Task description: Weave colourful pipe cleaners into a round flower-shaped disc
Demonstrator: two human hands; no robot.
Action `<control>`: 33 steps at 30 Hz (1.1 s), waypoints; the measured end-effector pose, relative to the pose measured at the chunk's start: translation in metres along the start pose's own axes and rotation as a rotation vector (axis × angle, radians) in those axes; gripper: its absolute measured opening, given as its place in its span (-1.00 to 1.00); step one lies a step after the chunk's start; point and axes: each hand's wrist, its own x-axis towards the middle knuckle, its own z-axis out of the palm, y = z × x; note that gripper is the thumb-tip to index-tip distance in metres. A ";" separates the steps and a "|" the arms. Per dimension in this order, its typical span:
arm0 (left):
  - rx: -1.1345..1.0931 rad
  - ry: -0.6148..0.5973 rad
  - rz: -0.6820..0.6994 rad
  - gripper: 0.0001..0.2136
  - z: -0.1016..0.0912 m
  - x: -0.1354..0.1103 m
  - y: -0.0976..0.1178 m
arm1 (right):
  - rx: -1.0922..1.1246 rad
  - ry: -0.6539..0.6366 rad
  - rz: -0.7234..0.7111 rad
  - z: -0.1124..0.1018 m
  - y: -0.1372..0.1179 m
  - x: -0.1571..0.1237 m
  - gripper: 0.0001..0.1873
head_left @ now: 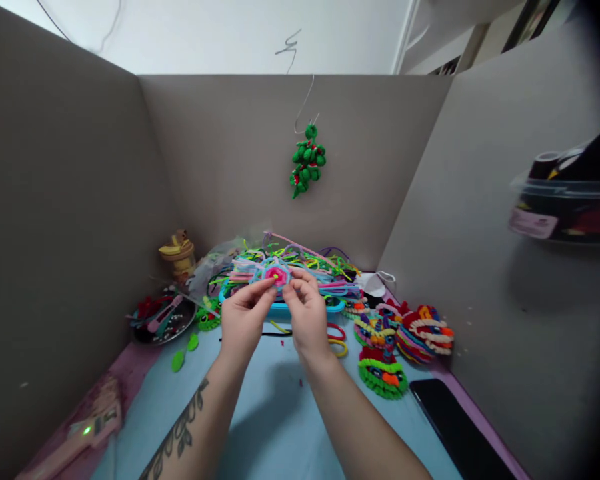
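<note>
A small pipe-cleaner flower (pixel 277 275), pink with a yellow middle and a light blue outer edge, is held up in front of me between both hands. My left hand (pixel 246 313) pinches its left side, thumb and fingertips closed. On the other side my right hand (pixel 307 307) grips its right edge in the same way. Behind the flower lies a heap of coloured pipe cleaners (pixel 337 287) in a blue tray (pixel 280 307). Scissors with red and yellow handles (pixel 339 348) rest on the table beyond my right wrist.
Finished fuzzy pieces (pixel 383 373) cluster at the right, near a black phone (pixel 460 427). At the left are a metal bowl (pixel 180 327) of small items and a pink glue gun (pixel 80 437) with a green light. A green ornament (pixel 309 160) hangs on the back panel.
</note>
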 end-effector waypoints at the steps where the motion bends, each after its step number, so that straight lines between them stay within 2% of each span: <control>1: 0.001 -0.015 -0.009 -0.75 0.000 0.000 0.000 | 0.013 -0.022 0.012 0.000 0.002 0.001 -0.79; 6: -0.042 -0.049 -0.027 -0.74 -0.003 0.003 -0.001 | 0.139 -0.135 0.114 0.000 0.005 0.006 -0.77; 11: -0.081 0.017 -0.081 -0.71 -0.005 0.008 -0.002 | 0.140 -0.236 0.175 -0.008 -0.001 0.012 -0.86; 15: -0.100 0.011 -0.105 -0.71 -0.005 0.009 -0.002 | -0.096 -0.202 0.004 -0.014 -0.007 0.012 -0.94; 20: -0.115 -0.029 -0.112 -0.73 -0.001 0.005 -0.002 | -0.376 -0.056 -0.266 -0.012 -0.008 0.007 -0.86; 22: -0.134 -0.045 -0.132 -0.73 0.001 0.004 -0.001 | -0.400 -0.045 -0.293 -0.010 -0.005 0.006 -0.84; 27: -0.169 -0.056 -0.187 -0.70 0.003 0.003 0.002 | -0.348 -0.080 -0.259 -0.010 -0.001 0.007 -0.87; 33: -0.153 -0.049 -0.220 -0.70 0.001 0.006 0.002 | -0.355 -0.148 -0.318 -0.017 0.000 0.013 -0.88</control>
